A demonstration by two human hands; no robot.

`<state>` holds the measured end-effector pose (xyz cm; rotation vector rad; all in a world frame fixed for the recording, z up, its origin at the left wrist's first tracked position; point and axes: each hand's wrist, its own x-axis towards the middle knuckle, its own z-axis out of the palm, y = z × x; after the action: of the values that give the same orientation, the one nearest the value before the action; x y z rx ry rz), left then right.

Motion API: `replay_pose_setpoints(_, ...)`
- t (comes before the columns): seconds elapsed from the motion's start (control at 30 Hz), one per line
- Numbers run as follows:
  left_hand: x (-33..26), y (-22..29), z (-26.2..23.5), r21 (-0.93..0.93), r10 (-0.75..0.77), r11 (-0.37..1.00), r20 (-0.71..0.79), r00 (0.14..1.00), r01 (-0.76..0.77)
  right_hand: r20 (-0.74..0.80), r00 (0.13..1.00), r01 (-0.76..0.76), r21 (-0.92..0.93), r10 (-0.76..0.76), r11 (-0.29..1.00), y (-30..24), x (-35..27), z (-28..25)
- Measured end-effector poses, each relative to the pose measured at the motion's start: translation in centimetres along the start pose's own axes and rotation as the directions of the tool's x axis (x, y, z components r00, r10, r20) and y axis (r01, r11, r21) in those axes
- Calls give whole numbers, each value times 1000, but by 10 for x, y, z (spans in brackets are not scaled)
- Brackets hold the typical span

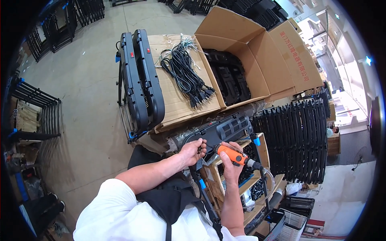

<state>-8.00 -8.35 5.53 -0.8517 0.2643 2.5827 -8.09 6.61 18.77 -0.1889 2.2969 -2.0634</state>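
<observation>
Gripping an orange power screwdriver [234,156] in closed right hand [232,164]; left hand [193,152] is pinching black housing [220,130]; open brown carton [257,60] sitting at twelve o'clock.

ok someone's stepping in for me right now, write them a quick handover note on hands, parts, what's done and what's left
Left hand: closed on small parts, too small to tell, resting against the black vented housing on the work stand.
Right hand: gripping the orange power screwdriver, tip pointing right and slightly down, hose trailing below.
Parts: bundle of black cables lies on the flattened cardboard; open carton behind holds black parts; two finished-looking black units stand at the left.
Done: housing is seated on the stand.
Left: the driver tip is not on the housing, so fastening appears still to do; how many screws are in cannot be told.
</observation>
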Motion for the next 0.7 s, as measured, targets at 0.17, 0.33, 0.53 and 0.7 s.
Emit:
replay_pose_setpoints(0.17,7,-5,1,67,-40,997,-77,996,46,95,995,48,-59,-43,997,-2,3,4)
replay_pose_setpoints(0.33,5,-2,11,-37,-3,999,-58,998,0,23,999,38,-76,-37,996,12,18,18)
replay_pose_setpoints(0.53,5,6,10,-27,44,999,-67,997,-46,32,999,28,-82,-25,996,19,28,29)
replay_pose_setpoints(0.7,3,12,6,-2,42,999,-52,998,-42,48,999,-5,-93,9,996,16,41,38)
